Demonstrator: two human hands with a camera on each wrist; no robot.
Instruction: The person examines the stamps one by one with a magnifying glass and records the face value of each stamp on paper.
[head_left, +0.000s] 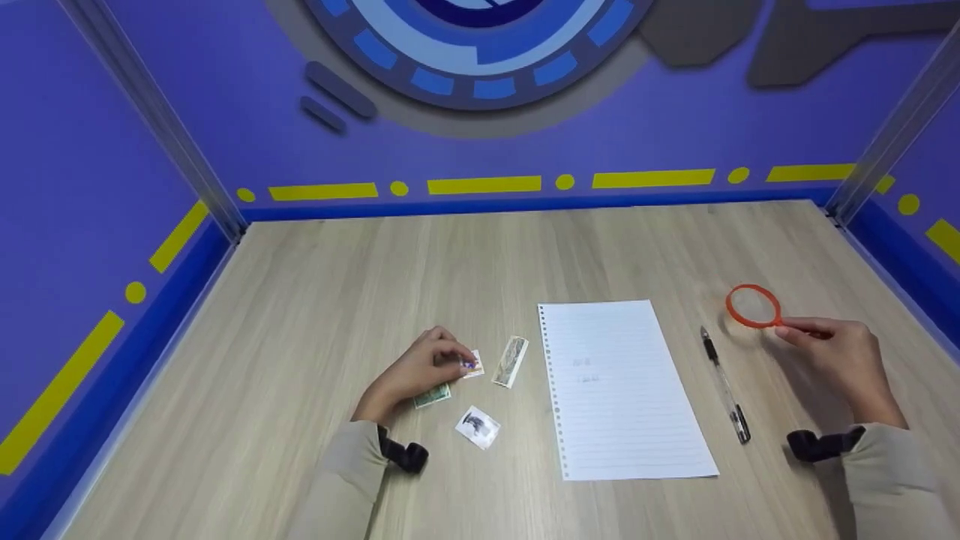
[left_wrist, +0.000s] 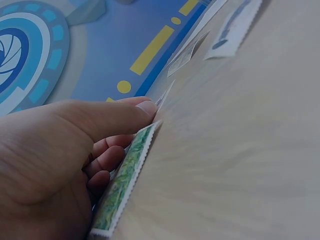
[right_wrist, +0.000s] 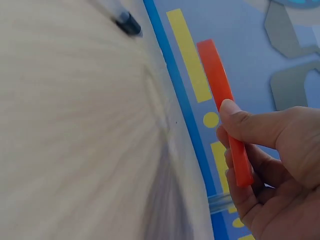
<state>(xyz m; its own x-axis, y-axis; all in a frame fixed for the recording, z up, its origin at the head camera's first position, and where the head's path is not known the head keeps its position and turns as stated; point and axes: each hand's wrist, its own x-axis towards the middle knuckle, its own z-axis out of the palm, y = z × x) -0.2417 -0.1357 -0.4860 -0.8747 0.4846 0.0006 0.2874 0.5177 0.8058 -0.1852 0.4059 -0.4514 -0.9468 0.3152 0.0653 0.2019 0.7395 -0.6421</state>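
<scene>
- On woodgrain table (head_left: 300, 300), L: L hand (head_left: 416, 367), thumb + fingers bent at purple-marked stamp (head_left: 476, 364); pinch or touch, can't tell.
- Adj.: green stamp (head_left: 433, 397), narrow stamp (head_left: 511, 361), dark-motif stamp (head_left: 478, 427).
- Ctr.: lined loose-leaf sheet (head_left: 630, 420), faint writing.
- R of sheet: clear-barrel pen (head_left: 725, 386), blk grip.
- Above tabletop, far R: R hand (head_left: 844, 356) gripping orange magnifying glass (head_left: 754, 306) by handle.

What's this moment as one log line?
left hand: at small purple-and-white paper stamp, grip unclear | right hand: holds round orange-rimmed magnifying glass above wood-grain table | black-gripped clear pen: on table
</scene>
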